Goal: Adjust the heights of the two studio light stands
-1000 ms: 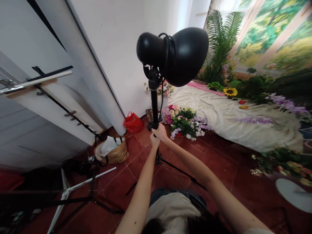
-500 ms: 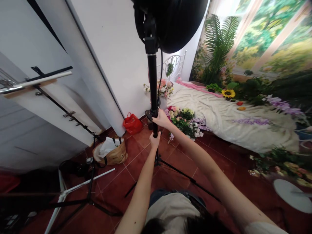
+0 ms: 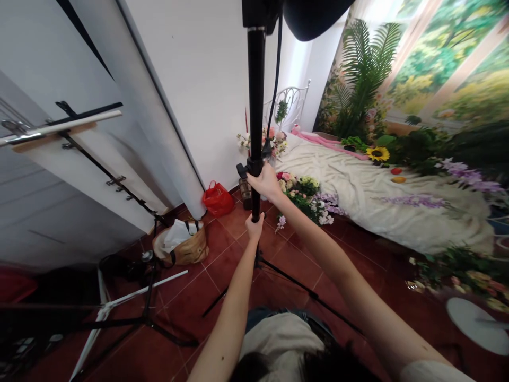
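- right hand (image 3: 267,183): wrapped around the black light stand pole (image 3: 256,106), fingers closed on the tube just under a small black clamp knob (image 3: 240,171)
- left hand (image 3: 253,227): lower on the same pole, fingers curled around it, not spread
- pole stands upright, held between both hands, in front of the person, matte black metal tube
- one black cable (image 3: 277,63) runs down beside the pole
- black dome lamp shade (image 3: 314,16) at pole top, mostly cut off by frame edge
- black tripod legs (image 3: 302,289) spread on the floor under the pole, thin metal
- floor: dark red glossy tiles (image 3: 278,281)
- 1 red plastic bag (image 3: 217,200) by the wall
- 1 tan woven bag (image 3: 181,245) with white paper inside
- 1 second stand (image 3: 107,305), white legs, at left
- 1 white rolled backdrop (image 3: 167,132) leaning on wall
- white crumpled blanket (image 3: 382,204) with 1 sunflower (image 3: 377,154) and 2 small fruits (image 3: 396,171) near its edge
- mixed artificial flower bunch (image 3: 302,193) on the floor just beside the blanket
- 1 green palm plant (image 3: 366,79) before a painted garden backdrop (image 3: 449,63)
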The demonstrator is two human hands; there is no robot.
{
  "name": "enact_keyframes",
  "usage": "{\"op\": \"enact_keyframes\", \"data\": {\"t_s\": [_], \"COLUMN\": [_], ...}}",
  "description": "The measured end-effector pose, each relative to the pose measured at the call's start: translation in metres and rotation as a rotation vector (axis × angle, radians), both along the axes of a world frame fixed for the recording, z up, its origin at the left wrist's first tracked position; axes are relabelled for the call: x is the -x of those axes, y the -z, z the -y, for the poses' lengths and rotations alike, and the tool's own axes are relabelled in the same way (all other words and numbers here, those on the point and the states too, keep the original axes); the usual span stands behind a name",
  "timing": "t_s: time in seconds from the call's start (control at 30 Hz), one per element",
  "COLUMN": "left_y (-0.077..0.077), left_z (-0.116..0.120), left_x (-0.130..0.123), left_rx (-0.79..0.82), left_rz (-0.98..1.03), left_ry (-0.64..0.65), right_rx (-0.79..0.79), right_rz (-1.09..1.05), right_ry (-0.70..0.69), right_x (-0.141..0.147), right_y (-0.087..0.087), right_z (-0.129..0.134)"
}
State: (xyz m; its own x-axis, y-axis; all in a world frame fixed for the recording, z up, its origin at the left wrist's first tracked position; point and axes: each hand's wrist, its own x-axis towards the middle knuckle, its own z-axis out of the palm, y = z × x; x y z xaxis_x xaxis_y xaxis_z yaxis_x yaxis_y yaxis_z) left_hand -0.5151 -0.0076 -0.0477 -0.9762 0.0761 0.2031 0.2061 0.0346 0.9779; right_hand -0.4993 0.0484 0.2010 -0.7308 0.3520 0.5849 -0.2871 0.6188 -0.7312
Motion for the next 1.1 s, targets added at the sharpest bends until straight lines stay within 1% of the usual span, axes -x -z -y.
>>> {"op": "enact_keyframes", "data": {"t_s": [0.07, 0.1, 0.23, 0.4, 0.57, 0.63, 0.67, 0.7, 0.73, 0.8, 0.87, 0.93, 0.97, 1.0, 1.03, 1.1], "left_y": [0.002, 0.003, 0.004, 0.004, 0.002, -0.001, -0.003, -0.005, -0.006, -0.007, -0.007, -0.007, -0.007, -0.007, -0.007, -0.008], "left_z": [-0.002, -0.003, -0.005, -0.005, -0.005, -0.005, -0.005, -0.005, -0.005, -0.004, -0.004, -0.003, -0.003, -0.004, -0.004, -0.005], "left_x": [0.001, 0.002, 0.003, 0.004, 0.003, 0.002, 0.001, 0.0, 0.0, -0.001, -0.001, -0.001, -0.001, -0.001, -0.001, -0.001], "left_rx": [-0.022, -0.032, -0.047, -0.026, 0.003, 0.009, 0.011, 0.013, 0.014, 0.01, -0.006, -0.019, -0.022, -0.022, -0.024, -0.03], "left_rz": [0.009, 0.012, 0.008, 0.014, -0.013, -0.009, -0.005, -0.004, -0.005, -0.017, -0.034, -0.038, -0.034, -0.026, -0.017, -0.001], "left_ry": [0.001, 0.004, 0.004, 0.003, 0.009, 0.011, 0.013, 0.015, 0.016, 0.022, 0.041, 0.054, 0.055, 0.052, 0.044, 0.035], "right_rx": [-0.015, -0.014, 0.001, -0.021, -0.019, -0.007, -0.002, -0.003, -0.014, -0.078, -0.178, -0.244, -0.265, -0.277, -0.283, -0.279], "right_rz": [-0.031, -0.04, -0.049, -0.026, -0.016, -0.004, 0.004, 0.015, 0.036, 0.117, 0.251, 0.371, 0.409, 0.438, 0.457, 0.47], "right_ry": [-0.087, -0.107, -0.095, -0.098, -0.162, -0.211, -0.236, -0.254, -0.264, -0.244, -0.211, -0.229, -0.245, -0.258, -0.268, -0.267], "right_x": [0.003, 0.004, 0.007, 0.007, -0.003, -0.013, -0.019, -0.025, -0.031, -0.044, -0.054, -0.061, -0.063, -0.063, -0.063, -0.059], "right_y": [-0.002, -0.002, 0.001, 0.003, -0.004, 0.001, 0.009, 0.02, 0.036, 0.076, 0.122, 0.164, 0.18, 0.193, 0.203, 0.213], "right_z": [-0.005, -0.007, -0.012, -0.013, -0.018, -0.023, -0.027, -0.031, -0.037, -0.048, -0.058, -0.064, -0.066, -0.066, -0.066, -0.065]}}
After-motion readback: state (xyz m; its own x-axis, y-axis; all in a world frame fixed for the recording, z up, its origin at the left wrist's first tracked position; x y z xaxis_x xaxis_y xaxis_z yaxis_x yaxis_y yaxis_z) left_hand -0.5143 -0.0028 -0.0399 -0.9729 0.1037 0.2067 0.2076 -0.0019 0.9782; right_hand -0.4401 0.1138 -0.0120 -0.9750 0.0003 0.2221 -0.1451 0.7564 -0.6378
